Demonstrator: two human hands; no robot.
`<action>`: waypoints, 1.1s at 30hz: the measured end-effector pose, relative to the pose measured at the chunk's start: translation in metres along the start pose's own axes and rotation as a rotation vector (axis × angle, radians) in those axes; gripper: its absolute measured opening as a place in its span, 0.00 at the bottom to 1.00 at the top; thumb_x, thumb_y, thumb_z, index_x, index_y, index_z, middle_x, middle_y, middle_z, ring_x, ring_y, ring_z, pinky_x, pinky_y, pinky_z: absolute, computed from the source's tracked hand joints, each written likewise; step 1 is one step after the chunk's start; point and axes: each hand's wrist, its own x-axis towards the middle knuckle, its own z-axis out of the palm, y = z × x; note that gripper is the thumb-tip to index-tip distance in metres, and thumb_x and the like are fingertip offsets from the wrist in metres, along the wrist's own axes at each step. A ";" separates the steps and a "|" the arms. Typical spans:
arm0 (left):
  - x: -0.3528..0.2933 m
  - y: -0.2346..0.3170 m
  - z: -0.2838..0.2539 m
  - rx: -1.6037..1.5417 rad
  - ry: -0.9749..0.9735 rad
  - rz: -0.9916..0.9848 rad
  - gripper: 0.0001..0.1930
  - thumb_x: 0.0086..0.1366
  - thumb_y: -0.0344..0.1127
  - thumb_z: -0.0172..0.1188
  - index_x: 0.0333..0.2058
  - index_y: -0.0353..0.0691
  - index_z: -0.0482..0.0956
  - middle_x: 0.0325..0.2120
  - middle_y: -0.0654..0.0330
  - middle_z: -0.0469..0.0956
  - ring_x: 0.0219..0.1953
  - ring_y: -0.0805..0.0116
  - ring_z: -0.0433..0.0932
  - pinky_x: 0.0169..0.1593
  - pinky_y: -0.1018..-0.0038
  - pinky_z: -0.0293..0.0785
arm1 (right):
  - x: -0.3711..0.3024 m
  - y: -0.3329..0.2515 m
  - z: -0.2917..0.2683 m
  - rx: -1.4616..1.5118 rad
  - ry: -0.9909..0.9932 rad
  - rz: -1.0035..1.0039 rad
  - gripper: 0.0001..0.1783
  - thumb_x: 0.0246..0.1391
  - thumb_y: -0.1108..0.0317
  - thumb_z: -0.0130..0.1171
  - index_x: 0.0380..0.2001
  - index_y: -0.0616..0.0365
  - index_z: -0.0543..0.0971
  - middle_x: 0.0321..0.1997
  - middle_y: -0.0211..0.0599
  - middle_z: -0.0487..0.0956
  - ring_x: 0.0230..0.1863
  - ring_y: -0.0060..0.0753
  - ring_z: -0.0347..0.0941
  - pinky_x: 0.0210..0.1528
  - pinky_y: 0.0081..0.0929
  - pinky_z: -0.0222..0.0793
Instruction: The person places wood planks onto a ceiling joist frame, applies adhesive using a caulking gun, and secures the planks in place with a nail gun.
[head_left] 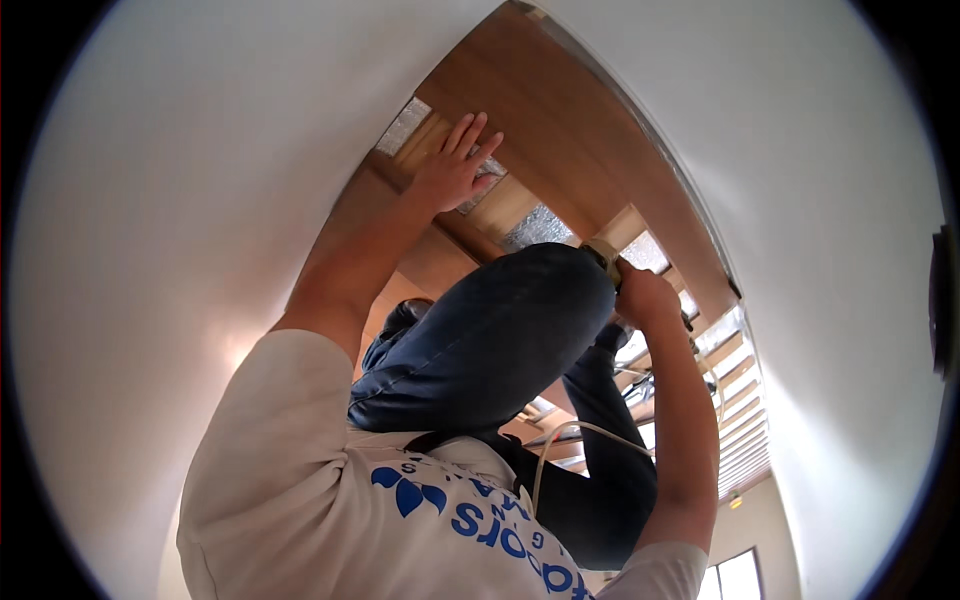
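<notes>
My left hand [458,170] lies with its fingers spread on the edge of a wide brown floorboard [560,120], beside the gap where silvery insulation shows. My right hand [646,298] is closed around what looks like a nail gun [602,252], tan and dark. My bent knee in dark blue jeans [490,330] hides much of this tool. Its nose seems to be near the board's near edge, but the contact is hidden. A pale hose [718,385] hangs below my right hand.
White walls [140,250] rise close on both sides. Between wooden joists [505,203] lie foil-faced insulation panels [537,228]. More open joists [740,405] run off at the right, with the hose [560,430] looping past my legs. A bright window [735,578] stands at the lower right.
</notes>
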 end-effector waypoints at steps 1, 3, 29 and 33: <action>0.001 0.000 -0.001 0.004 -0.005 -0.001 0.39 0.70 0.58 0.55 0.75 0.58 0.52 0.77 0.55 0.41 0.78 0.53 0.40 0.73 0.51 0.52 | 0.000 0.000 0.000 -0.027 -0.001 -0.012 0.26 0.57 0.68 0.53 0.60 0.41 0.74 0.49 0.48 0.84 0.53 0.53 0.81 0.53 0.50 0.77; 0.002 0.000 -0.002 0.038 -0.033 -0.011 0.39 0.70 0.59 0.55 0.75 0.58 0.52 0.78 0.54 0.40 0.78 0.53 0.40 0.73 0.51 0.52 | -0.001 0.001 0.001 -0.020 -0.013 -0.010 0.25 0.58 0.68 0.52 0.60 0.42 0.74 0.50 0.48 0.84 0.53 0.55 0.81 0.53 0.50 0.77; -0.044 0.116 -0.002 -0.329 0.392 -0.777 0.32 0.69 0.43 0.58 0.69 0.42 0.63 0.72 0.56 0.59 0.72 0.58 0.59 0.71 0.52 0.54 | -0.032 -0.079 -0.097 -0.758 -0.314 -0.604 0.22 0.49 0.63 0.61 0.48 0.59 0.77 0.45 0.56 0.83 0.49 0.59 0.79 0.50 0.48 0.74; -0.056 0.148 0.019 -0.407 0.413 -0.706 0.38 0.66 0.47 0.61 0.71 0.41 0.60 0.73 0.56 0.57 0.74 0.59 0.57 0.74 0.54 0.51 | -0.070 -0.151 -0.163 -0.705 -0.065 -0.635 0.29 0.52 0.63 0.62 0.56 0.61 0.71 0.38 0.64 0.81 0.42 0.69 0.78 0.43 0.53 0.74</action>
